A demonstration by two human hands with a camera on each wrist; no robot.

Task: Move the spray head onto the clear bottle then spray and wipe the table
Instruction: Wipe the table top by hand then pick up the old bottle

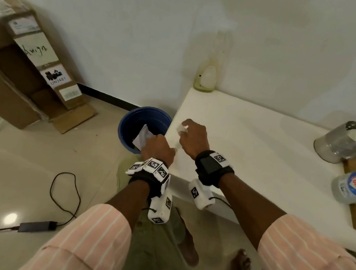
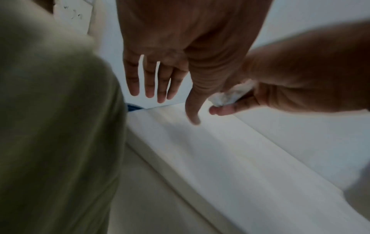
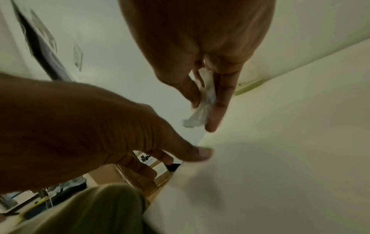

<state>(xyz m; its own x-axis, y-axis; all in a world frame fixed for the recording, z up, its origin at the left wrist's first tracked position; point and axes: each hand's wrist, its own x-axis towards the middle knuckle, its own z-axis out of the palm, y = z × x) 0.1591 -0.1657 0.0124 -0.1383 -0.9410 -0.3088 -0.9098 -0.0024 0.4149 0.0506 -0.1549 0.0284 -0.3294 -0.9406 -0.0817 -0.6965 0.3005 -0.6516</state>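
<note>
My right hand [image 1: 191,134] hovers over the white table's [image 1: 258,147] left edge and pinches a crumpled white tissue [image 1: 182,128] between thumb and fingers; the tissue [image 3: 197,117] hangs below the fingertips. My left hand [image 1: 157,147] is just left of it at the table edge, its fingers [image 2: 152,82] straight and empty and its thumb [image 2: 193,114] down at the rim. The clear bottle [image 1: 206,78] stands at the table's far left corner against the wall, its top faint and blurred.
A blue bucket [image 1: 130,126] with white paper in it stands on the floor below my left hand. A metal tin [image 1: 341,144] with white wadding and a lying blue-labelled bottle [image 1: 352,187] are at the table's right. Cardboard boxes [image 1: 27,66] and a cable [image 1: 64,195] are on the floor.
</note>
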